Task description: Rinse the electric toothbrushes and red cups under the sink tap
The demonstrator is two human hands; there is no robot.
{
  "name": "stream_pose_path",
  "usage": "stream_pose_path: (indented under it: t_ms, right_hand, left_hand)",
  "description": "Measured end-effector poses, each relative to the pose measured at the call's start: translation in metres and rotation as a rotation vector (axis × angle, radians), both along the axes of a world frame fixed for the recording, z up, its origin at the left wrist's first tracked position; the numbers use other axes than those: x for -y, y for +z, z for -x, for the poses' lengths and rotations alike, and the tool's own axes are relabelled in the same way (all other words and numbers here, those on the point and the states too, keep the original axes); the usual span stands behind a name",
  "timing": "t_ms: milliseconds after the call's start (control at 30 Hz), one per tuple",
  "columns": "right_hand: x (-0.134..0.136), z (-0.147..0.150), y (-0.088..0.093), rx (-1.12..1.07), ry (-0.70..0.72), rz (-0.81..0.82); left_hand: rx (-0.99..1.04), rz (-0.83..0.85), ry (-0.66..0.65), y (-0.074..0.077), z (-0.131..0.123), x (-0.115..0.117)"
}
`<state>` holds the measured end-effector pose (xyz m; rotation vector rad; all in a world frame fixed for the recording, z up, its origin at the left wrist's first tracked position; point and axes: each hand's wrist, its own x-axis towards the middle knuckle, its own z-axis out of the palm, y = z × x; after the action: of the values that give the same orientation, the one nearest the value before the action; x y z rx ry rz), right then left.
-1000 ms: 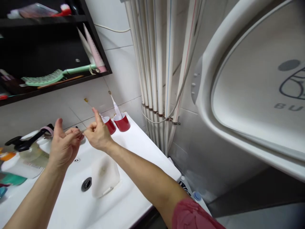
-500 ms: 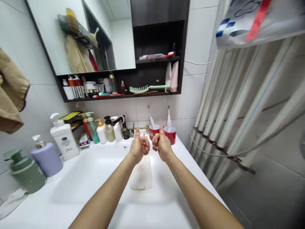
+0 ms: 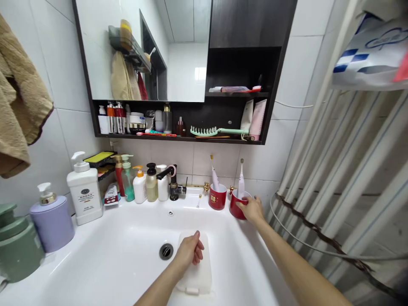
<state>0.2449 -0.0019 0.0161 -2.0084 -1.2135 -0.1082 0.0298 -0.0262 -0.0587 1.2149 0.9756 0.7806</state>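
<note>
My right hand (image 3: pixel 251 209) is wrapped around a red cup (image 3: pixel 237 205) that holds an electric toothbrush (image 3: pixel 241 182), at the back right of the white sink (image 3: pixel 105 250). A second red cup (image 3: pixel 217 196) with another toothbrush stands just left of it. My left hand (image 3: pixel 190 249) lies curled on a white translucent container (image 3: pixel 197 272) lying in the basin, next to the drain (image 3: pixel 166 251).
A black tap (image 3: pixel 170 180) and several pump bottles line the back and left of the sink. A dark shelf (image 3: pixel 178 137) under a mirror carries toiletries and a green comb. A tan towel (image 3: pixel 19 97) hangs at left; white pipes (image 3: pixel 344 170) run at right.
Both hands were raised together in fists above the basin. The right hand has gone to the red cup and the left hand has dropped onto the white container. The camera turned left earlier.
</note>
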Motion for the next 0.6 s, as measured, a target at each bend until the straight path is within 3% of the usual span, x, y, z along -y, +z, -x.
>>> stream_pose_path:
  t_ms: [100,200,367,467,600]
  right_hand:
    - [0.001,-0.004,-0.006,0.049,0.028,0.073]
    - [0.020,0.004,-0.008,0.104,0.080,0.104]
    - [0.064,0.037,-0.014,0.144,0.279,0.135]
    - [0.077,0.063,-0.028,0.106,0.443,0.134]
    - [0.079,0.099,-0.050,-0.022,0.566,0.134]
  left_hand:
    - [0.005,-0.035,-0.012,-0.005,0.002,-0.006]
    - [0.002,-0.109,0.005,-0.001,0.005,-0.005]
    - [-0.096,-0.462,0.167,0.032,0.003,0.007]
    - [-0.144,-0.614,0.155,0.052,-0.005,0.008]
    - [-0.301,-0.613,0.067,0.052,-0.010,-0.009]
